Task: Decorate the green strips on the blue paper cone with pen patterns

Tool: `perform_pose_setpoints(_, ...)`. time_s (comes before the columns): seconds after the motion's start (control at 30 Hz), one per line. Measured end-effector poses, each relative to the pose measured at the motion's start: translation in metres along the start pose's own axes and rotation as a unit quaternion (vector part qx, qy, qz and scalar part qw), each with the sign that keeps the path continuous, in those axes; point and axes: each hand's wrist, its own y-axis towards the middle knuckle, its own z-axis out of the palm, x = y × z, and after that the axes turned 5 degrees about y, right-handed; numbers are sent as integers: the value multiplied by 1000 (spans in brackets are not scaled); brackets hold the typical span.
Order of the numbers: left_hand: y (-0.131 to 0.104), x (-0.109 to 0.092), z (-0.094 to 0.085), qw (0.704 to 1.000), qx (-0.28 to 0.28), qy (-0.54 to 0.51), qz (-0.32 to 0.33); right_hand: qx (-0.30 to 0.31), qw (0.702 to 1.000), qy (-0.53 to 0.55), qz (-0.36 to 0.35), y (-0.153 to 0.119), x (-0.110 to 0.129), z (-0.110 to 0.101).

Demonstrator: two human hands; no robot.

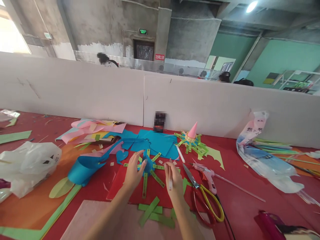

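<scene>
A blue felt cone (148, 163) with patterned green strips (158, 179) radiating from it lies on a red sheet (119, 186). My left hand (134, 168) rests at its left side, fingers stretched and thumb apart, touching the cone's edge and a strip. Just right of the strips, my right hand (173, 176) is closed around a slim pen (170, 184), whose pale end points toward me. The pen's tip is too small to make out. Loose green strips (151, 210) lie crossed below, on a pale board (100, 220).
Large scissors (196, 185) and a pink glue gun (206, 173) lie to the right. Behind are blue sheets (157, 141) and a pink cone on a woven base (192, 132). A rolled blue piece (83, 168) and plastic bags (32, 163) stand left. A white partition (200, 103) closes the back.
</scene>
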Motion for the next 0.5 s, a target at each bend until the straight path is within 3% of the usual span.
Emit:
perform_pose_setpoints(0.27,8,19,4,998,-8,64,-8,35,999,-13,-11,-3,-4,-5)
perform_pose_setpoints(0.5,9,25,1,991,31,132,13,47,997,-66,5,-2,-7,-6)
